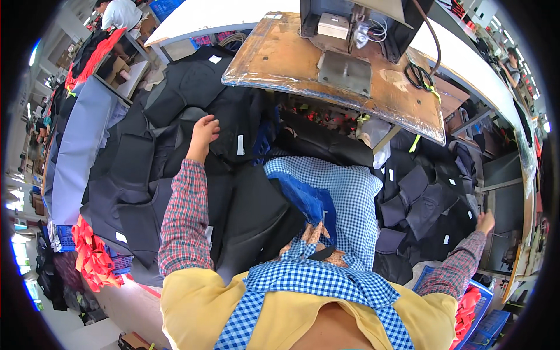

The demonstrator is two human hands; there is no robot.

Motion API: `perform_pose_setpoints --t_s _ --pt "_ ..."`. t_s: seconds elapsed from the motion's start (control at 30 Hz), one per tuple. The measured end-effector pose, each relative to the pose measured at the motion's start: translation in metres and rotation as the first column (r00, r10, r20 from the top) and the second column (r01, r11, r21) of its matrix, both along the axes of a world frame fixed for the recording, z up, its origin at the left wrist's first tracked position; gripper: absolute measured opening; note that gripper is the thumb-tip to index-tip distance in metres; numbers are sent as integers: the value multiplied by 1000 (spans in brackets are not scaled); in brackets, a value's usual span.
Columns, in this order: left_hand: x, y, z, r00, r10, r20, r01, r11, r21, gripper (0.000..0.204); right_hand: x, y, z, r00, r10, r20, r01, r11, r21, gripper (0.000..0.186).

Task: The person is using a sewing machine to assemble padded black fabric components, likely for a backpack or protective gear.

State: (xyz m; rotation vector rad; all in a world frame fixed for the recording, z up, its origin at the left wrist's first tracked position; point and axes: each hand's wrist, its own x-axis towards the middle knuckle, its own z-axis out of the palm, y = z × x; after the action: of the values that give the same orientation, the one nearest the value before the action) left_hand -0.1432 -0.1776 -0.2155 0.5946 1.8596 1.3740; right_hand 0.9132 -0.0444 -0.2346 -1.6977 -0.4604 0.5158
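My left hand (204,135) is raised over a big heap of black fabric pieces (133,160) on the left. Its fingers are loosely bent and apart, with nothing visible in them. Several of the black pieces carry small white labels (240,144). My right hand (485,223) reaches far out to the right, beside another pile of black fabric pieces (423,207). Its fingers look small but apart, and I see nothing held. A blue-and-white checked apron (350,192) covers my lap, with a blue cloth (306,201) on it.
Ahead stands a wooden worktable (280,55) edged in clear film, bearing a dark machine (402,29) with a metal plate (344,73) before it. Red fabric strips (93,256) hang at the lower left. A blue crate (481,303) sits at the lower right. People work farther off.
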Motion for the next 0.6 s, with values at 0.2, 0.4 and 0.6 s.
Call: perform_pose_setpoints --t_s 0.2,0.4,0.6 --pt "-82 60 -60 879 322 351 -347 938 10 32 -168 -34 -60 926 369 82 -328 892 -311 17" --pt "-112 109 -105 748 396 533 -508 858 75 46 -240 -80 -71 636 709 303 -481 672 -563 19" --pt "-148 126 -102 697 452 557 -616 774 143 34 -274 -70 -42 524 768 367 -451 616 -646 18"
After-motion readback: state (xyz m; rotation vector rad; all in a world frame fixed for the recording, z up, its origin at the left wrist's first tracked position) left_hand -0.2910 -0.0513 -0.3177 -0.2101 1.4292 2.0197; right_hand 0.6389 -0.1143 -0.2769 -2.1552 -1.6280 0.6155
